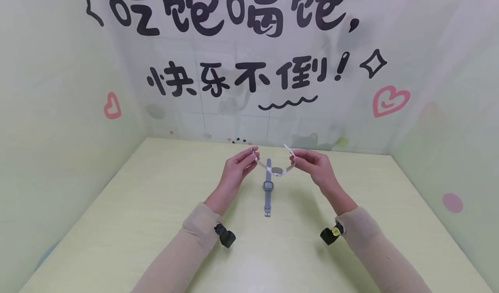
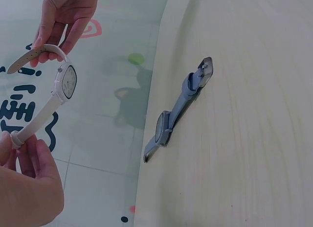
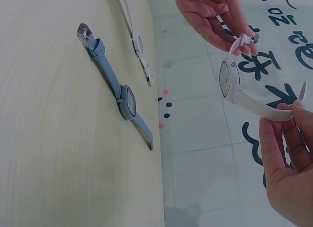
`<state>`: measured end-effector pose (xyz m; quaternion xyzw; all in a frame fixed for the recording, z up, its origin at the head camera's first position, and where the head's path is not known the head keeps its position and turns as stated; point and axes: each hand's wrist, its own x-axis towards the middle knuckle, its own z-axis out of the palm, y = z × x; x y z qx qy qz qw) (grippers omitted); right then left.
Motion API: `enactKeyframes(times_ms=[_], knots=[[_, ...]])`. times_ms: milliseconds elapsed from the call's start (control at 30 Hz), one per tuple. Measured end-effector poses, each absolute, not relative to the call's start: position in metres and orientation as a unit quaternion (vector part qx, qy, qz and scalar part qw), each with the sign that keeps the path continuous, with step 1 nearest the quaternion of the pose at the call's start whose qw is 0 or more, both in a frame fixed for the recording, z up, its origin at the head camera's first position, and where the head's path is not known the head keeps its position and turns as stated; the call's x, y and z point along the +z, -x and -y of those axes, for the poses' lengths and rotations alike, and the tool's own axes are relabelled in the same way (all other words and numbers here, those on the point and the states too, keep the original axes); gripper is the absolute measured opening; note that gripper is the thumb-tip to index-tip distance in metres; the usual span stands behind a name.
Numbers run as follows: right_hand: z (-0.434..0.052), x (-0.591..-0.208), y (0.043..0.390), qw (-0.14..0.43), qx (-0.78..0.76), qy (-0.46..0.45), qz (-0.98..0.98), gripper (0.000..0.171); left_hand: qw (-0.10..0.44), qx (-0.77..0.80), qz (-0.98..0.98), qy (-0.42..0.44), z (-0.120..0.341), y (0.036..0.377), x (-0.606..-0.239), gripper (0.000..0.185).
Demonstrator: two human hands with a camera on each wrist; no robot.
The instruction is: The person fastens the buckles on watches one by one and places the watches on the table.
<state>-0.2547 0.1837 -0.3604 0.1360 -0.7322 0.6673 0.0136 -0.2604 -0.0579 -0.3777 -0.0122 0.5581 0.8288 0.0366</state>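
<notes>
Left hand (image 1: 234, 171) and right hand (image 1: 316, 167) each pinch one strap end of a white watch (image 1: 277, 171) (dial hanging between). A grey watch (image 1: 267, 187) lies flat on the worktop (image 1: 156, 223) below.

The white watch (image 2: 64, 83) has a smooth matt strap; the blue-grey watch (image 3: 120, 92) looks rubbery, on a pale matt wood-grain table (image 1: 156, 223).

white watch (image 1: 277, 171) hides the grey watch's (image 1: 267, 187) upper strap.

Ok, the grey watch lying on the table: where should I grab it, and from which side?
Judging by its pose, take the grey watch by its case, pinching across the narrow sides from above. It lies flat and straight on the table, strap ends pointing toward and away from you, so both sides are open.
</notes>
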Motion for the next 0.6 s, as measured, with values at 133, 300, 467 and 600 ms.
enactKeyframes(times_ms=[133,300,467,600], knots=[[-0.1833,-0.3604,0.2553,0.014,0.66,-0.135,0.739,0.037,0.036,0.823,-0.567,0.003,0.058,0.2621,-0.3776,0.034],[-0.183,-0.3577,0.2552,0.017,0.653,-0.137,0.745,0.035,0.038,0.815,-0.579,-0.004,0.0586,0.2637,-0.3755,0.033],[-0.1825,-0.3569,0.254,0.016,0.652,-0.139,0.745,0.034,0.039,0.809,-0.587,-0.003,0.0591,0.2635,-0.3757,0.033],[-0.1816,-0.3577,0.2532,0.016,0.651,-0.142,0.745,0.034,0.035,0.805,-0.592,-0.002,0.0594,0.2632,-0.377,0.033]])
